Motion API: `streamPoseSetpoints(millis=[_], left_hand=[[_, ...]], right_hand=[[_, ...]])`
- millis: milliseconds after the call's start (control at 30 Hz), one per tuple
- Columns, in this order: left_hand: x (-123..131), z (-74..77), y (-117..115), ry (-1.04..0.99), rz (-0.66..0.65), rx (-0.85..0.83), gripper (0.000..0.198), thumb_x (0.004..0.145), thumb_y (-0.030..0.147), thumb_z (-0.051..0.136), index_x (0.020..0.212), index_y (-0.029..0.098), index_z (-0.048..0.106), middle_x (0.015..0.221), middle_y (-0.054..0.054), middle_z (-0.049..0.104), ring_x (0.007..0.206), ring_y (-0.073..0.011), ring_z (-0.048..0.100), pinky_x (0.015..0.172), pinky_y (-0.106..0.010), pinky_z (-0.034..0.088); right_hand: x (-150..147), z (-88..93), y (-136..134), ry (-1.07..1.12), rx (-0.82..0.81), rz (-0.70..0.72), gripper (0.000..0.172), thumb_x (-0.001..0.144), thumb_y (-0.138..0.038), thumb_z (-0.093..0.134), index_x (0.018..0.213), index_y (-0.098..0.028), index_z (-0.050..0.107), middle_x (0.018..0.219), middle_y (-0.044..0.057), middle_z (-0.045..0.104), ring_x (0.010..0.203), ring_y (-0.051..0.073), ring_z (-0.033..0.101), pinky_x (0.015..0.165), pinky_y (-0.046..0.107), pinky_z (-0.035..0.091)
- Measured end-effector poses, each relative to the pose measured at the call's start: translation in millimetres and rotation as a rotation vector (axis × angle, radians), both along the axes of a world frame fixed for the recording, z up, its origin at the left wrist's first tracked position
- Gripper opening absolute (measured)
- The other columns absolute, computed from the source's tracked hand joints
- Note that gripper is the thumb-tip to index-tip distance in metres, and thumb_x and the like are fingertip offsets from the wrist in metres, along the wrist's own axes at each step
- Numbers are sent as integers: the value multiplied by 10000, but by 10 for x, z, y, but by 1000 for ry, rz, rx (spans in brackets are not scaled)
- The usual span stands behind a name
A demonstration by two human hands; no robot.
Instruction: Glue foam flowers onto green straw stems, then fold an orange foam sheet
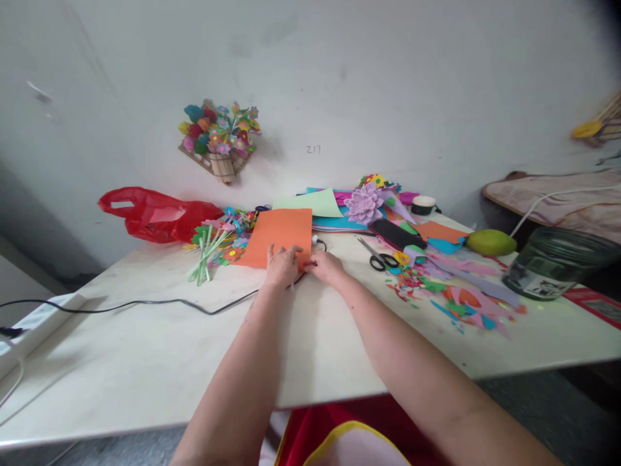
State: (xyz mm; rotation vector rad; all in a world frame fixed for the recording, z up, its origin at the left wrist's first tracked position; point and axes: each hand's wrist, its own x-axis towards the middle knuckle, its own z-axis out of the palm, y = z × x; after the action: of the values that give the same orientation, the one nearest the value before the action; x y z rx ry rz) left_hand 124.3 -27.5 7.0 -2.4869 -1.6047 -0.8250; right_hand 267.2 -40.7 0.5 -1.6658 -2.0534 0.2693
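A sheet of orange paper [281, 233] lies on the white table in front of me. Across its lower part my left hand [283, 264] rests with the fingers spread. At the paper's lower right corner my right hand [327, 266] is closed in a pinch; a small dark tip shows at its fingers, too little to name. A black cable [208, 312] runs along the table and passes by my hands. To the right lie scissors with black handles [383, 261]. Left of the paper are several paper flowers [233, 254] and a bundle of pale green strips [204, 252].
A red plastic bag [160, 217] sits at the back left. Coloured sheets [310, 204] and a purple flower [365, 204] are behind the orange paper. On the right are a dark phone [395, 234], paper scraps [460, 301], a yellow-green fruit [491, 243] and a glass jar [546, 272].
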Motion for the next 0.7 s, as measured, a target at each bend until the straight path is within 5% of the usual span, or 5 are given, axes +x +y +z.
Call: streamPoseSetpoints(millis=[700], left_hand=[[15, -28, 44, -130, 47, -22, 241, 800, 173, 447, 906, 268, 641, 738, -40, 674, 887, -237, 592, 1071, -506, 62]], right_hand=[[-45, -18, -15, 59, -37, -63, 174, 750, -366, 608, 855, -268, 704, 957, 11, 703, 868, 195, 633, 641, 262, 416]])
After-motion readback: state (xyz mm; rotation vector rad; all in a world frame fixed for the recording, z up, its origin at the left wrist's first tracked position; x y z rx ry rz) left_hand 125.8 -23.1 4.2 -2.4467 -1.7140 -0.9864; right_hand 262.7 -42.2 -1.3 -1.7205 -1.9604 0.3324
